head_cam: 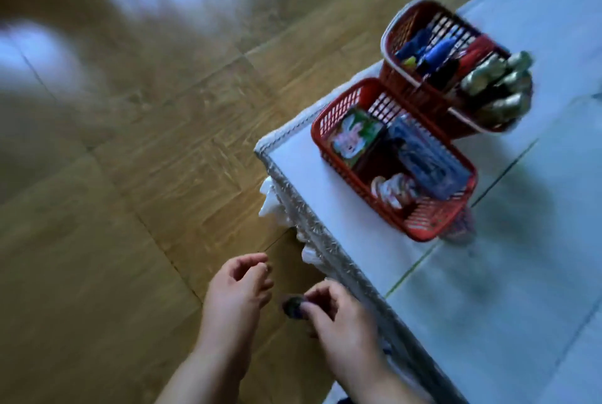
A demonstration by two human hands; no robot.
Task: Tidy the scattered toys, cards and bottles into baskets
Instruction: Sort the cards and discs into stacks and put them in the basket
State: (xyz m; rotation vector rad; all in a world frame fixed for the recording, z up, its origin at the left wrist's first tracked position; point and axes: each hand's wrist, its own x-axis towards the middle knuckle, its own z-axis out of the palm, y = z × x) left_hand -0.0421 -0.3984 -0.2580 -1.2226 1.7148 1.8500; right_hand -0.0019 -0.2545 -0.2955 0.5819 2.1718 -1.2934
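R hand [335, 315] pinches a small dark round object [293, 307] betw. thumb & fingertips; too blurred to name it. L hand [233, 293] is just beside it, fingers loosely curled, holding nothing. Both are over the wood floor [130, 175], next to the lace-trimmed edge [303, 208] of a white table [325, 195]. On the table stand 2 red baskets, touching. Near basket [423, 224]: rabbit card [355, 136], blue packet [430, 156], a red-white round thing [394, 191]. Far basket [407, 84]: blue toys [433, 51], green-gold bottles [498, 84] leaning over its rim.
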